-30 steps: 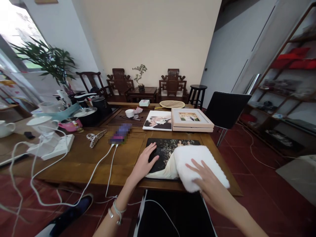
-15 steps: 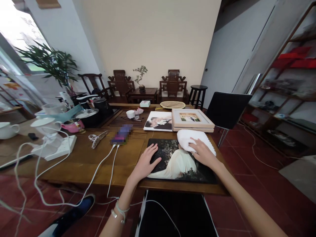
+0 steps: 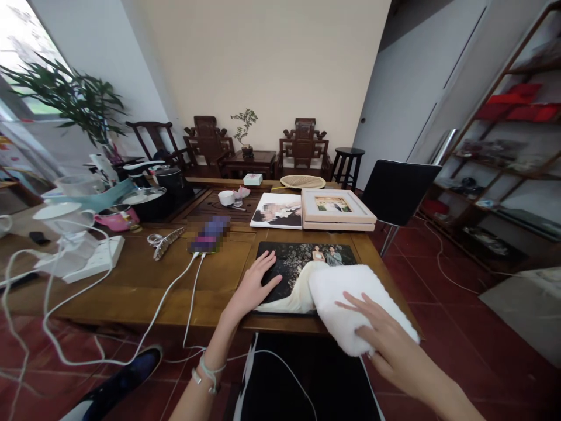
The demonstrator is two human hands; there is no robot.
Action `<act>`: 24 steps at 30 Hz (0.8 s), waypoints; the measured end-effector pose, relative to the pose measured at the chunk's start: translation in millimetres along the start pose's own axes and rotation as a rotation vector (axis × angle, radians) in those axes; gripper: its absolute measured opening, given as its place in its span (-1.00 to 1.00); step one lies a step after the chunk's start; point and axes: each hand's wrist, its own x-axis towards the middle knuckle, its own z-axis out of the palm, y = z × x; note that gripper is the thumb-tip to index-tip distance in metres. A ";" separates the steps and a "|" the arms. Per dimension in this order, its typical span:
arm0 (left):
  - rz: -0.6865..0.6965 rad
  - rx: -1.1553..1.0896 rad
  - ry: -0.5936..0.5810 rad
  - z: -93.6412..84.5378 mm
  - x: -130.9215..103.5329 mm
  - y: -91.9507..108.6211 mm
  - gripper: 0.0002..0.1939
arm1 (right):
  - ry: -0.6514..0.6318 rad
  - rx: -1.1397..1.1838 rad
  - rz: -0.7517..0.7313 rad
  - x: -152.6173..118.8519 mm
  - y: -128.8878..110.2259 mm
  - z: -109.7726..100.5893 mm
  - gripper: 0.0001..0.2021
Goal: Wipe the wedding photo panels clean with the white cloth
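Note:
A dark photo panel [image 3: 291, 266] showing a couple and a long pale dress lies flat at the table's near edge. My left hand [image 3: 256, 283] rests on its left side with the fingers spread. Over the panel's lower right part lies a folded, fluffy white towel [image 3: 337, 292], which sticks out past the table's front edge. My right hand [image 3: 377, 330] holds the towel from above, its fingers pressed into the pile. The panel's lower right corner is hidden beneath the towel.
Behind the panel lie a photo book [image 3: 278, 210] and a framed photo box [image 3: 339, 209]. To the left are a phone [image 3: 209, 234] on white cables, a hair claw [image 3: 169, 242], a power strip [image 3: 105, 257] and a pink cup [image 3: 117, 217]. A black chair [image 3: 397, 190] stands right.
My right hand has brought the towel from the panel's upper right toward me, past the front edge. The couple in the picture now shows. My left hand stays on the panel.

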 end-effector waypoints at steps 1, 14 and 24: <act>0.001 -0.001 -0.002 -0.4 0.0 0.0 -0.50 | 0.004 0.009 0.021 5.2 6.4 0.2 -0.62; -0.060 0.030 -0.003 -0.8 1.8 2.2 -0.50 | 0.093 0.002 0.144 86.9 81.7 28.0 -0.56; -0.043 0.042 -0.011 1.5 0.4 -1.7 -0.58 | -0.037 0.061 -0.004 1.9 -10.5 4.9 -0.61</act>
